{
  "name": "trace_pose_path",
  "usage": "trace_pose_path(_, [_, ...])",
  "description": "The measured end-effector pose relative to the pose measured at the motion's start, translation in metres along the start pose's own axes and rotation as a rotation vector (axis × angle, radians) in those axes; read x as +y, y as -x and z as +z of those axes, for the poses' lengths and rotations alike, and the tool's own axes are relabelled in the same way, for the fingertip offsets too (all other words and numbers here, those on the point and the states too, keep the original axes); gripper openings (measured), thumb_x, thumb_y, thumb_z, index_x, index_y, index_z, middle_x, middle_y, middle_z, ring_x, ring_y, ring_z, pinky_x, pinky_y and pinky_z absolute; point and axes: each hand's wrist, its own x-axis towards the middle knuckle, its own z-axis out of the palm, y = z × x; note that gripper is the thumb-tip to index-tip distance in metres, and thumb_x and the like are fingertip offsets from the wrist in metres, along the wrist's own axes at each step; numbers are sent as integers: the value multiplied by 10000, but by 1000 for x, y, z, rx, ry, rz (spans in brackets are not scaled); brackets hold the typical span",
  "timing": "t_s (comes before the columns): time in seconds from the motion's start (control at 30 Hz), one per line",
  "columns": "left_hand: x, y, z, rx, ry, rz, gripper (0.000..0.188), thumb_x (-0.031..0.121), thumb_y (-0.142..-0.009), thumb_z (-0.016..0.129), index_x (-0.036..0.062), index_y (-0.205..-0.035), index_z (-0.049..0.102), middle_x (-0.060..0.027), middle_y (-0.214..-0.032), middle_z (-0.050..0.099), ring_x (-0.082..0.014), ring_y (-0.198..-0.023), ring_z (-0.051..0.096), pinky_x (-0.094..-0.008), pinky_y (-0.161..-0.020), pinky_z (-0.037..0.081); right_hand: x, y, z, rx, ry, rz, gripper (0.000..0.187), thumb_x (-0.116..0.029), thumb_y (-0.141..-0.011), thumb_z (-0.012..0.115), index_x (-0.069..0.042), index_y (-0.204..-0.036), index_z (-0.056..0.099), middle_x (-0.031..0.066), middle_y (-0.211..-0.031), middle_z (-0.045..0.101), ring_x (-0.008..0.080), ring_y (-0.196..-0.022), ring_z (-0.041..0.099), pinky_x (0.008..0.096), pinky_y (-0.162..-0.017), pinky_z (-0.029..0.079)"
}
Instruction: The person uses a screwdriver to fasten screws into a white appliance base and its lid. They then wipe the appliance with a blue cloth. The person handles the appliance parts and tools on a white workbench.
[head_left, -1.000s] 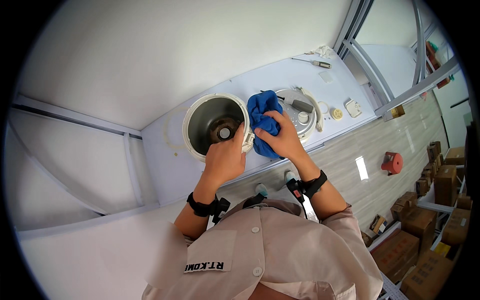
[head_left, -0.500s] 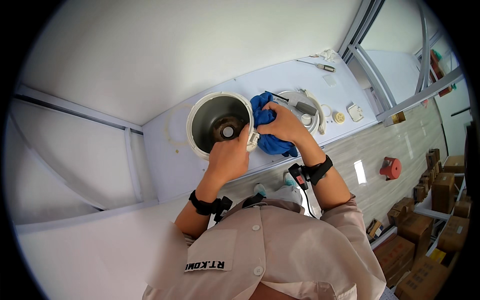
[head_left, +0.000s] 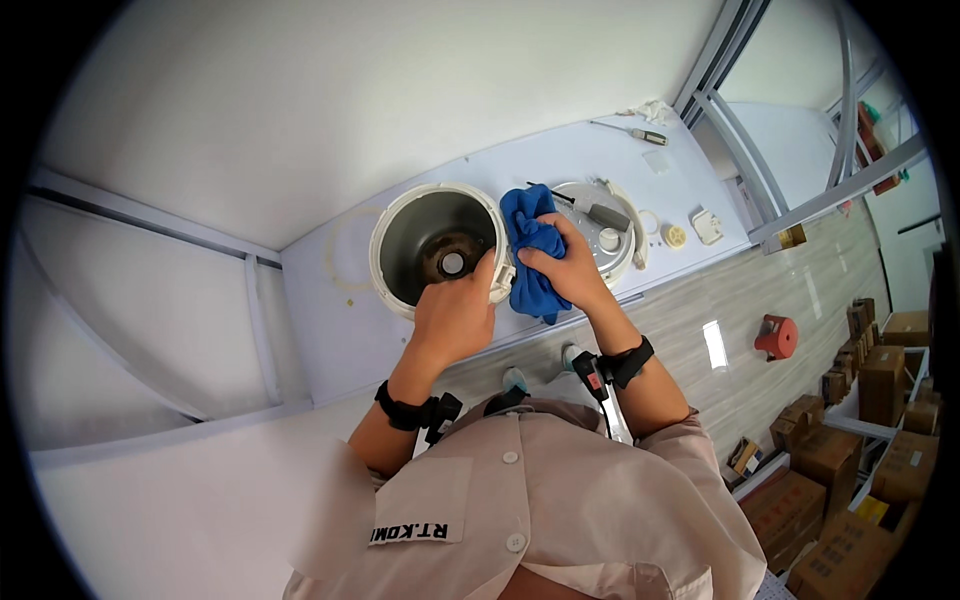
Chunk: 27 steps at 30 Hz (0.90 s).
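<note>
A rice cooker body with a white rim and grey inner wall stands on the white table, its bottom stained brown around a round metal centre. My left hand is closed over its near right rim, with some fingers hidden inside. Just right of the rim, my right hand grips a bunched blue cloth. The cloth lies close against the cooker's outer side; whether it touches is hard to tell. Partly behind the cloth and right hand is a round silver lid with a grey-handled screwdriver lying on it.
Toward the table's right end lie a yellowish round cap, a small white plastic part, and a second screwdriver. A pale ring lies left of the cooker. A red stool and cardboard boxes stand on the floor.
My right hand has shifted the blue cloth slightly nearer to me, and the cloth is now more compact and upright along the cooker's side. My left hand keeps its hold on the rim.
</note>
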Motion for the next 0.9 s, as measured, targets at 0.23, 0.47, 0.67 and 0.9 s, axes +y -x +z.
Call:
trace_pose_path(0.23, [0, -1, -1, -16, 7, 11, 766, 122, -856, 713, -15, -1544, 407, -232, -994, 755, -421, -856, 738, -526, -735, 570, -5, -16, -2, -73, 243, -19, 483, -166, -782, 870, -45, -1192, 645, 64, -1056, 700, 159, -986, 636, 335, -893, 539])
trace_pose_path(0.47, [0, -1, -2, -15, 8, 2, 782, 112, -846, 720, -18, -1548, 400, -232, -991, 754, -424, -854, 738, -532, -734, 570, 7, -10, 8, 203, 192, -9, 443, -190, -792, 848, -53, -1165, 653, 116, -1040, 729, 227, -953, 694, 357, -865, 558])
trace_pose_path(0.67, [-1, 0, 0, 45, 5, 32, 696, 95, -857, 669, -31, -1504, 447, -213, -961, 758, -399, -813, 750, -520, -687, 587, -33, 3, 5, -49, 438, -481, 452, -235, -787, 885, -165, -1192, 698, 135, -1188, 642, 346, -1014, 691, 397, -869, 565])
trace_pose_path(0.9, [0, -1, -3, -20, 46, -6, 753, 110, -850, 689, 21, -1543, 408, -237, -976, 753, -436, -855, 732, -547, -719, 564, -20, -13, 7, 61, 503, -214, 522, -357, -794, 920, -147, -1224, 712, 182, -1137, 635, 376, -1069, 672, 430, -887, 555])
